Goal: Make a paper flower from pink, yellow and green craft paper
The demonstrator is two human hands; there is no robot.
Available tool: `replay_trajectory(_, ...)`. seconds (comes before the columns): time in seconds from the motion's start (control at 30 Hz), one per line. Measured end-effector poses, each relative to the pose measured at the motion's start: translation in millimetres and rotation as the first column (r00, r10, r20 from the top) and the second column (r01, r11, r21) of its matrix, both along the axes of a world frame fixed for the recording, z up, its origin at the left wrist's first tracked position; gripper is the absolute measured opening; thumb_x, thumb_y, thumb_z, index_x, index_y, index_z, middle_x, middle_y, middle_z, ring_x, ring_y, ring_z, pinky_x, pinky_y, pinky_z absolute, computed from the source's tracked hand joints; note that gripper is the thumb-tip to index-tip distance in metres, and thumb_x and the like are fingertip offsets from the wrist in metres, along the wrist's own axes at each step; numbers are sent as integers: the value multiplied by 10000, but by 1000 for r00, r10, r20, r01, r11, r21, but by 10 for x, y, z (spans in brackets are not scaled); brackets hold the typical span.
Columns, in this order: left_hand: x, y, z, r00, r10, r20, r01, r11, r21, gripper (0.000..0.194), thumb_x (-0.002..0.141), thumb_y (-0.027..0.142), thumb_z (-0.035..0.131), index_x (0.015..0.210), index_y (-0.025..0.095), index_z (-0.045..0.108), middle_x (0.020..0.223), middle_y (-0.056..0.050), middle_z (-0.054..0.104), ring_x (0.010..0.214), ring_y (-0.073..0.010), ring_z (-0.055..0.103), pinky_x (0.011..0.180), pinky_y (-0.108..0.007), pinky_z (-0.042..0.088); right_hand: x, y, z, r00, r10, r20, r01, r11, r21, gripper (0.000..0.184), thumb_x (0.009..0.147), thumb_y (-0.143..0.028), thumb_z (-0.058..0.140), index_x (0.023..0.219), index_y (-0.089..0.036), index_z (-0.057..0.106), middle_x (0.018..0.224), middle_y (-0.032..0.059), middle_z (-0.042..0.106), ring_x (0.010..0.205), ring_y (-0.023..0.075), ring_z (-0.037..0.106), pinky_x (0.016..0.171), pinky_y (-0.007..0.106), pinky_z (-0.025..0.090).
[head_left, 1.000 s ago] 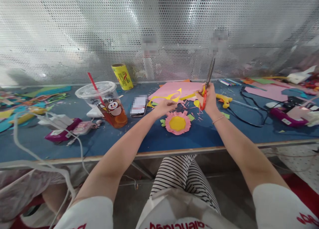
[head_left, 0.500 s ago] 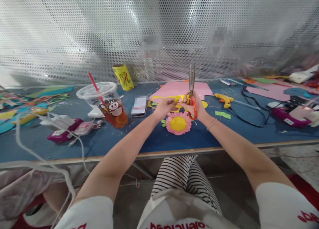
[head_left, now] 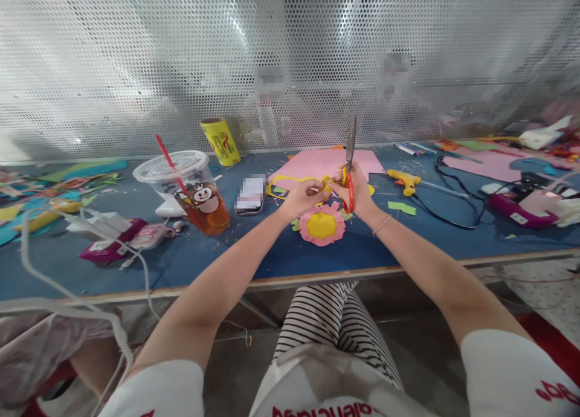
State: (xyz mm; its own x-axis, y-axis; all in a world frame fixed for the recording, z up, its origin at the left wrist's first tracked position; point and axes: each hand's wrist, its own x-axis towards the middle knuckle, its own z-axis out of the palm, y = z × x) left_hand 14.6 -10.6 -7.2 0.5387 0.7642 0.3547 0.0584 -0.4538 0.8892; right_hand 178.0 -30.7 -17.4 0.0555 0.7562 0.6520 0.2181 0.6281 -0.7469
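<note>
My left hand (head_left: 306, 199) is closed, pinching a small piece of yellow paper (head_left: 327, 181) between its fingertips. Close beside it, my right hand (head_left: 360, 194) holds scissors (head_left: 351, 140), blades pointing up and red-orange handle against the palm. The right fingertips meet the same yellow piece; its exact shape is hard to make out. Just below both hands lies a pink paper flower (head_left: 322, 226) with a yellow centre and green leaf bits at its edge. Behind the hands are a yellow paper offcut (head_left: 290, 179) and a large pink sheet (head_left: 330, 161).
To the left stand a lidded drink cup (head_left: 199, 193) with a red straw, a phone (head_left: 251, 194) and a yellow can-like tube (head_left: 220, 141). On the right lie a yellow glue gun (head_left: 405, 181) with its cord and green scraps (head_left: 402, 208). A perforated metal panel (head_left: 317, 54) rises behind the table.
The fingertips of both hands have drawn closer around the yellow paper. The scissors stay upright in my right hand, leaning slightly more to the right. The view has shifted a little.
</note>
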Motion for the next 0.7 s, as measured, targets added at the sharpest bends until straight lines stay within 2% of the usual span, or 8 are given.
replay_trajectory(0.1, -9, 19, -12, 996, 56, -71, -52, 997, 60, 300, 730, 421, 615, 666, 133, 565, 653, 1, 559, 644, -108, 587, 643, -251, 515, 78, 16, 36, 996, -58, 66, 59, 998, -9, 412, 717, -406, 610, 1012, -248, 370, 772, -33, 473, 752, 132, 561, 754, 314, 487)
replay_trajectory(0.17, -19, 20, 2, 993, 101, -56, -99, 995, 28, 299, 736, 416, 606, 647, 138, 542, 615, 9, 540, 625, -115, 596, 635, -265, 526, 191, 38, 54, 965, -190, 183, 204, 977, -61, 393, 731, -399, 600, 1030, -224, 414, 769, -14, 526, 730, 148, 562, 727, 321, 482)
replay_trajectory(0.3, -35, 10, 45, 993, 117, -13, -118, 992, -55, 299, 718, 418, 625, 684, 142, 515, 624, 15, 544, 632, -129, 627, 629, -286, 547, 472, 82, 36, 712, -390, 583, 560, 817, -137, 317, 733, -308, 601, 999, -152, 531, 863, 105, 642, 804, 220, 600, 730, 334, 459)
replay_trajectory(0.43, -36, 28, 25, 995, 103, -15, -104, 994, -37, 303, 734, 421, 610, 694, 148, 483, 633, 24, 532, 628, -123, 632, 617, -275, 547, 783, 115, 34, 498, -264, 826, 659, 734, -162, 201, 784, -290, 525, 846, -140, 643, 847, 161, 682, 847, 262, 635, 753, 334, 452)
replay_trajectory(0.5, -37, 44, -2, 995, 97, -26, -98, 995, -20, 300, 745, 421, 600, 702, 153, 472, 639, 24, 530, 624, -120, 631, 603, -263, 542, 1005, 117, 67, 426, -326, 844, 707, 702, -85, 244, 812, -281, 478, 790, -135, 672, 869, 178, 687, 877, 272, 639, 789, 352, 449)
replay_trajectory(0.57, -40, 57, -23, 995, 91, -38, -91, 996, -5, 296, 758, 425, 587, 713, 156, 470, 643, 22, 529, 628, -119, 630, 585, -249, 534, 1278, 102, 89, 349, -424, 835, 803, 595, -34, 289, 814, -321, 490, 841, -112, 687, 917, 210, 679, 915, 297, 634, 798, 381, 453)
replay_trajectory(0.63, -44, 64, -34, 995, 92, -44, -92, 996, 3, 295, 767, 430, 576, 723, 158, 471, 647, 18, 531, 636, -119, 629, 571, -239, 528, 1555, 75, 68, 282, -455, 844, 903, 423, -74, 360, 773, -366, 559, 889, -48, 680, 923, 267, 661, 905, 334, 632, 766, 410, 465)
replay_trajectory(0.7, -45, 62, -34, 994, 95, -52, -94, 995, 13, 297, 770, 434, 574, 732, 158, 473, 653, 14, 539, 640, -118, 628, 568, -233, 525, 1773, 51, -5, 312, -449, 837, 926, 340, -162, 427, 704, -400, 641, 904, -25, 675, 921, 291, 651, 896, 351, 629, 739, 422, 471)
